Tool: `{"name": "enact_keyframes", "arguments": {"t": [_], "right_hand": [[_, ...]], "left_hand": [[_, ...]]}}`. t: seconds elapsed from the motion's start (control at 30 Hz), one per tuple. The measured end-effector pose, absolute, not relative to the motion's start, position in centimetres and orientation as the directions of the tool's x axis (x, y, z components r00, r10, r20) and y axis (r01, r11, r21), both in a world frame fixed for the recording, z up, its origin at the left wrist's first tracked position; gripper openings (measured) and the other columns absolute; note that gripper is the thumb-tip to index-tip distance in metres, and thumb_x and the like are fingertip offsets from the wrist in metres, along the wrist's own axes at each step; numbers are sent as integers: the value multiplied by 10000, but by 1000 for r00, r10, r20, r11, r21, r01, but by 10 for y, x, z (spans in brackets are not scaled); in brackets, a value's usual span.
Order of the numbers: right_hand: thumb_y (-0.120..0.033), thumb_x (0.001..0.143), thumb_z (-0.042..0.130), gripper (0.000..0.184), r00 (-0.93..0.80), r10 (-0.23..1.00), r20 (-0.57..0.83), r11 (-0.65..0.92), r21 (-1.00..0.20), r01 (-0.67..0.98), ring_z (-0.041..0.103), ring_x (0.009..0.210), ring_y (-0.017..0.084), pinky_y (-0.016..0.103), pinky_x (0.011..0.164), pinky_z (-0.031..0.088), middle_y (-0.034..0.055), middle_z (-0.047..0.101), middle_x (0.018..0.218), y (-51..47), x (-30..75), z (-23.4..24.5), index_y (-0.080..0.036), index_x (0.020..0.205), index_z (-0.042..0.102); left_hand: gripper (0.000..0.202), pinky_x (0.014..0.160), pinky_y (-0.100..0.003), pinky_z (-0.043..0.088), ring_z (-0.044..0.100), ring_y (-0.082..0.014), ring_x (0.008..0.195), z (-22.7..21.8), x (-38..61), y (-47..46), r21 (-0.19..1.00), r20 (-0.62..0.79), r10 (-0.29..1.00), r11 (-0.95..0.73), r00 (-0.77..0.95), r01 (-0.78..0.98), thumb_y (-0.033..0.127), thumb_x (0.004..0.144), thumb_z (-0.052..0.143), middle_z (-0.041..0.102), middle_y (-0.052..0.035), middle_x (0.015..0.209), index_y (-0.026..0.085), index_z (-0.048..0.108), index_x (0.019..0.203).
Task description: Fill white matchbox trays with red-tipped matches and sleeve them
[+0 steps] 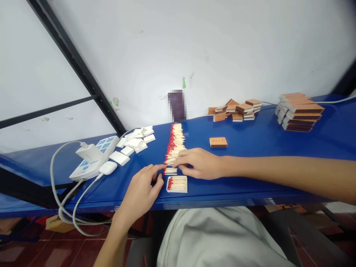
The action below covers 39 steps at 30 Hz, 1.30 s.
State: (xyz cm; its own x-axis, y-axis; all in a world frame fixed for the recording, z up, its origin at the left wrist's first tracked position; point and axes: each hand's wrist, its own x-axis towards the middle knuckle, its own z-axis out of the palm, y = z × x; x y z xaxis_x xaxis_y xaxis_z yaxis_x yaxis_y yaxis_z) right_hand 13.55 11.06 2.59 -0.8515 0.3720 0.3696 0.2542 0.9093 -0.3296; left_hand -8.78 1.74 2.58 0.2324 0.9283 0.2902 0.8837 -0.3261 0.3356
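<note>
A long row of red-headed matches (175, 142) lies on the blue shelf, heads to the left. At its near end a small separate group of matches (170, 171) lies between my hands. My left hand (146, 185) reaches in from the left, its index fingertip at the head ends and its thumb apart. From the right, my right hand (198, 163) touches the stick ends with its index finger stretched out, thumb apart. I see nothing gripped in either hand. Just in front is a white matchbox tray (177, 191) with matches inside, heads left.
White empty trays (136, 142) are piled at the left, beside a power strip (89, 167) with chargers and cables. One closed matchbox (218, 142) lies right of the matches. More matchboxes (236, 109) are heaped behind it, and a stack of matchboxes (300, 111) stands far right.
</note>
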Motion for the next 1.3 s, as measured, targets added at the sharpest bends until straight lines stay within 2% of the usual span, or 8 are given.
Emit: {"name": "enact_keyframes", "arguments": {"t": [0.2,0.4,0.57,0.77,0.97,1.07,1.17,1.3], "right_hand": [[-127,935,455,355,-870,373,322,908,-319,271,638,882,183,313,778,466,72,689,1093,110,137,30,-206,1177,702],[-111,930,430,404,-885,361,293,912,-310,270,633,942,204,336,820,473,76,669,1111,111,137,30,-225,1214,694],[-112,935,426,405,-891,356,282,918,-284,277,630,891,194,325,784,474,70,659,1083,111,138,30,-241,1211,693],[-101,949,406,417,-875,355,330,907,-346,238,611,958,191,331,835,479,90,622,1140,109,138,30,-209,1286,627],[-328,1010,429,384,-898,270,348,916,-380,128,590,1028,209,348,885,461,107,601,1202,106,141,33,-185,1344,555],[-453,949,540,466,-920,215,328,920,-383,79,597,974,204,331,845,460,96,597,1195,105,143,36,-203,1342,545],[-546,834,663,590,-927,223,302,922,-375,100,593,879,188,311,781,450,74,589,1149,105,142,37,-224,1316,552],[-554,794,694,588,-927,238,290,924,-363,123,573,821,177,295,733,425,61,592,1090,104,141,37,-213,1256,563]], "left_hand": [[297,698,-305,441,603,-202,766,26,-88,17,350,292,929,-325,227,879,238,951,445,633,-11,784,213,654,1161],[286,690,-303,430,592,-201,748,26,-87,17,352,292,932,-315,216,881,252,954,447,608,-6,758,207,654,1146],[280,665,-295,420,583,-195,732,27,-87,16,354,290,933,-313,215,881,257,958,446,601,-4,750,204,656,1136],[259,630,-283,390,538,-174,669,27,-87,16,360,299,933,-305,200,882,322,973,469,557,10,725,214,666,1103],[261,620,-276,369,504,-160,643,24,-88,18,373,312,931,-306,192,876,398,974,503,523,25,711,224,662,1086],[260,615,-274,361,502,-158,645,25,-88,18,378,307,932,-305,192,874,400,976,503,524,25,711,225,663,1081],[236,613,-271,352,492,-152,638,26,-87,17,383,295,935,-305,197,872,385,981,495,505,31,698,227,661,1038],[217,607,-266,341,478,-146,633,27,-87,17,392,286,938,-302,197,869,373,982,491,486,36,691,219,645,981]]}}
